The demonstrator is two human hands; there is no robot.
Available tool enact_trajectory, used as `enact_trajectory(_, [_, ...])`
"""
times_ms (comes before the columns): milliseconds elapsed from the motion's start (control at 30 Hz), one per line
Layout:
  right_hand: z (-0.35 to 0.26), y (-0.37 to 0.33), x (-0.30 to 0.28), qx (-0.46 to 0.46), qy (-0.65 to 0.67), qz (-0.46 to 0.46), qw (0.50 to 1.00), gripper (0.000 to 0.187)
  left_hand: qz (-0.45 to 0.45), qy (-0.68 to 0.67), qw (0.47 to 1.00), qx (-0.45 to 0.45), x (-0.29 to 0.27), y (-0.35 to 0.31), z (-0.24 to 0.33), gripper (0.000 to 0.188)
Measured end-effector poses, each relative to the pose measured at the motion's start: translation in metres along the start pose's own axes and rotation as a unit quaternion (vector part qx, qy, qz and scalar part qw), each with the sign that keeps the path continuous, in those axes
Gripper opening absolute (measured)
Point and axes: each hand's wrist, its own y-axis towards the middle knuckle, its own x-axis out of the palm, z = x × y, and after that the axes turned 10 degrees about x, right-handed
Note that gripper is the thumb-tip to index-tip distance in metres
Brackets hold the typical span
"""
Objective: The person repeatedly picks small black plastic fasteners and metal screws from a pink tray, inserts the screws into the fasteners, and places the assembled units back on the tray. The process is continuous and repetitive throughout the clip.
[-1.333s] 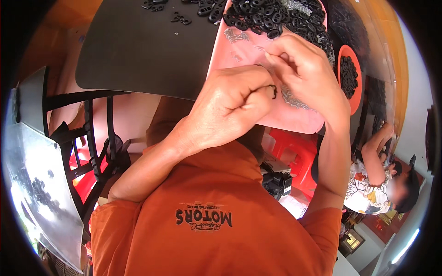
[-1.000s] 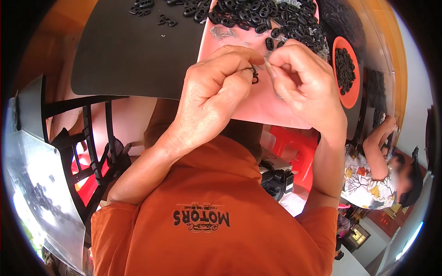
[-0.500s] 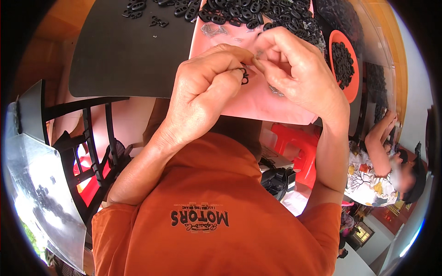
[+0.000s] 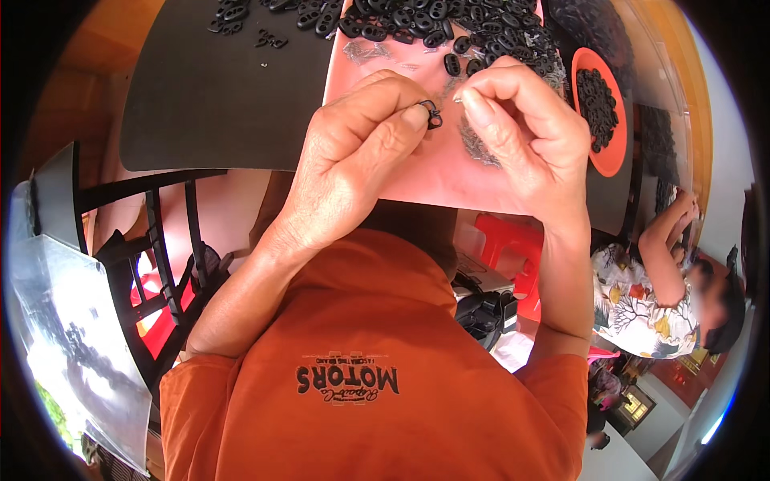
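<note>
My left hand still pinches the small black ring; right hand, fingertips pinched, has drawn apart from it, over the pink sheet.

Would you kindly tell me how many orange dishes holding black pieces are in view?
1: an orange dish at the table's right side, beyond the right hand. Others may be hidden outside the picture.

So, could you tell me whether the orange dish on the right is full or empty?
Full: the orange dish holds a heap of small black pieces.
</note>
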Motion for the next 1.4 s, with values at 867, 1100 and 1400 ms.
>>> enact_trajectory(867, [-0.019,0.008,-0.009,0.054,-0.052,-0.098,0.992,0.006,-0.024,-0.055,0.998,-0.027,-0.001,-0.001,0.002,0.011])
enact_trajectory(1100, [-0.023,0.012,-0.008,0.072,-0.044,-0.123,0.989,0.006,-0.04,-0.069,0.997,-0.017,-0.003,-0.002,-0.001,0.013])
enact_trajectory(1400, [-0.028,0.015,-0.005,0.086,-0.066,-0.147,0.983,0.011,-0.063,-0.05,0.996,-0.029,-0.007,-0.003,0.002,0.013])
